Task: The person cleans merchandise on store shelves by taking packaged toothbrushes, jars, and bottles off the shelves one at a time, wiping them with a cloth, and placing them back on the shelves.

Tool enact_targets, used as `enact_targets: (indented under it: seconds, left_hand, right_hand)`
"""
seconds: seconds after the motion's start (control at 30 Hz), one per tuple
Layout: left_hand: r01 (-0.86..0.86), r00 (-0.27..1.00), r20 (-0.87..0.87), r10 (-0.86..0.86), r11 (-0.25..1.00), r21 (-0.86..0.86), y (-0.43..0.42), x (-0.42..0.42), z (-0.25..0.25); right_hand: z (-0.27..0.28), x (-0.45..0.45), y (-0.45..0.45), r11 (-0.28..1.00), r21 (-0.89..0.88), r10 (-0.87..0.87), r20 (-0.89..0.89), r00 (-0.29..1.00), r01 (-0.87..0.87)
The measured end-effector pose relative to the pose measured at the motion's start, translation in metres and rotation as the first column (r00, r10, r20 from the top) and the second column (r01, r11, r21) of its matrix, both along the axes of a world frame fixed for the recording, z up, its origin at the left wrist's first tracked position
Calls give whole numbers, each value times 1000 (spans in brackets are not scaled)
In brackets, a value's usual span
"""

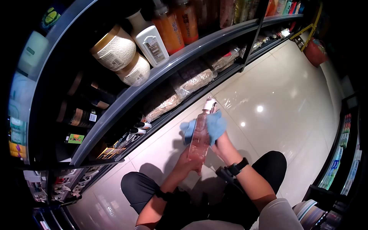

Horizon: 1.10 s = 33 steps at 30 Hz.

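A clear bottle of pinkish liquid with a white top stands tilted in front of me, above the floor. Round its lower end are the fingers of my left hand. My right hand presses a light blue cloth against the bottle's side; the cloth hides most of those fingers. Part of the same blue cloth shows on the bottle's left side, behind it.
To my left, a dark shelf carries cream jars, a white bottle and orange pump bottles. Wrapped packages lie on the level below. Another rack stands at right, and a red bag sits far back on the glossy tiles.
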State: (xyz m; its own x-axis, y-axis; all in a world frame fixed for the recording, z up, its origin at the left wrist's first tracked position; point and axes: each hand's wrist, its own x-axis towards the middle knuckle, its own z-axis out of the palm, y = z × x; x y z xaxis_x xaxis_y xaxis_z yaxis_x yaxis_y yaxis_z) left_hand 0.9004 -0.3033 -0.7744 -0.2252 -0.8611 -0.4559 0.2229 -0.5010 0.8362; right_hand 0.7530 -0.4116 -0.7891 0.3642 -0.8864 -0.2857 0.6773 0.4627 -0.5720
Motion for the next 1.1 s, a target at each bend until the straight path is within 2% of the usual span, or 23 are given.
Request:
enact_targets:
  seconds: [0.07,0.1,0.17,0.27,0.3,0.33,0.37,0.4,0.43,0.47,0.53,0.6,0.63,0.7,0.73,0.8,0.83,0.9,0.97,1.0,1.03,1.07,1.1]
  left_hand:
    - [116,917,-394,-53,984,138,0,2,5]
    - [116,917,-395,-52,983,140,2,1,2]
    - [239,753,-650,-103,963,124,7,-3,-3]
    - [215,713,-700,-38,962,166,3,-5,-1]
    - [222,714,-699,-39,960,172,0,-5,-1]
    - [146,753,-658,12,972,185,-3,-5,-3]
    - [67,785,-616,67,979,192,-5,-4,-5]
    - [-1,827,-541,154,962,273,-5,-1,-6]
    - [-1,829,-537,156,961,277,-4,1,-10]
    - [-41,867,-471,160,967,253,-3,4,-14]
    - [-85,899,-402,173,970,227,-2,6,-15]
    - [-69,963,-253,98,990,119,-6,4,-11]
    - [-74,961,-255,103,990,122,-7,3,-15]
    - [11,977,-212,0,999,52,-8,-1,-26]
    - [-50,980,-192,59,997,52,-6,-10,-26]
    - [-36,991,-127,37,999,13,-2,-19,-28]
    - [-17,998,-66,16,1000,-24,0,-20,-29]
    - [43,995,-91,-38,998,50,2,-15,-34]
    - [-21,998,55,27,994,-110,2,-15,-39]
    - [-13,998,58,19,994,-109,2,-11,-40]
    - [12,1000,-21,-11,1000,24,1,-3,-40]
    - [45,994,-103,-29,987,156,1,4,-39]
    - [50,994,-101,-34,986,159,0,6,-29]
  right_hand:
    - [14,-13,-19,1000,11,-15,110,994,13]
    - [18,-16,-21,1000,13,-15,109,994,13]
    - [22,-20,-23,992,67,-114,119,986,107]
    - [-7,-5,-8,990,103,-106,81,991,97]
    - [-16,2,1,989,128,-85,58,995,77]
    - [-20,12,4,968,243,36,124,992,-66]
    - [-23,13,11,967,247,32,129,991,-64]
    - [-26,14,19,979,166,118,12,993,-118]
    - [-20,17,24,979,89,192,-111,975,-183]
    - [-37,29,25,973,-165,128,-194,973,-161]
    - [-39,25,23,968,-181,145,-168,975,-175]
    - [-15,14,13,977,-107,176,-90,980,-185]
    - [-10,7,8,963,-170,151,-299,942,-208]
    - [-1,3,-1,947,-307,-24,-352,936,-91]
    - [6,1,-5,947,-307,-23,-349,937,-92]
    - [19,-3,-11,959,-276,-171,-370,913,68]
    - [18,-4,-15,958,-278,-176,-366,914,73]
    - [14,-5,-19,977,-175,-178,-352,919,122]
    - [7,-3,-15,975,-155,-198,-303,932,157]
    - [2,-2,-9,982,-124,-168,-217,962,144]
    - [-3,0,-6,987,-94,-138,-128,982,127]
    - [-12,5,-6,994,101,-23,-37,999,27]
    - [-10,10,2,994,104,-29,-35,999,32]
